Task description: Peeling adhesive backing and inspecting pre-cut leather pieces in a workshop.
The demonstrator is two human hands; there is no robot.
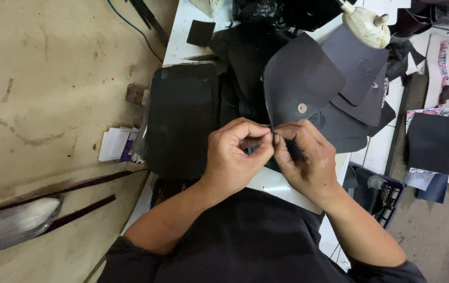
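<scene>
My left hand [235, 154] and my right hand [306, 157] meet at their fingertips over the white table [182, 31]. Both pinch the lower edge of a dark grey flap-shaped leather piece [300, 76] with a small round snap button [302, 108]. The piece stands up and away from me. My right palm hides a small dark object. More grey flaps [358, 65] of the same shape lie fanned out behind it to the right.
A stack of black leather panels [182, 115] lies left of my hands. A cream plastic pot [366, 25] stands at the back right. A dark plastic crate [379, 196] sits below the table's right edge. Papers [115, 144] hang off the left edge.
</scene>
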